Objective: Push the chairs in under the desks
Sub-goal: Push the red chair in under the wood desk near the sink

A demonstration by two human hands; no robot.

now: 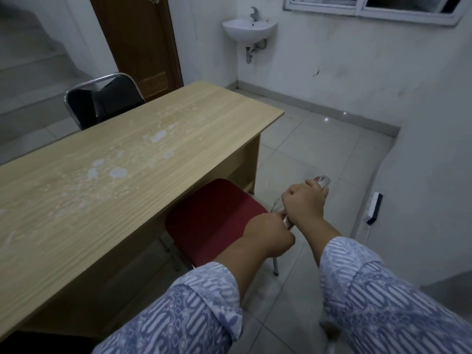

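- With both hands wrapped round the metal top rail of the red chair (214, 221), the person stands behind it, the seat already partly under the near edge of the desk (127, 154).
- The left hand (268, 236) is closed on the rail at about 7 o'clock of the right hand (304, 203), which grips further along toward 1 o'clock.
- I'd keep the two fists pushing evenly toward 10 o'clock, so the chair goes in square and does not swing.
- The desk's side panel (251, 162) sits just beside the seat at 1 o'clock; a skewed push could knock the frame against it.
- Across the desk, at 11 o'clock, a black chair (102, 103) stands close against the far edge.
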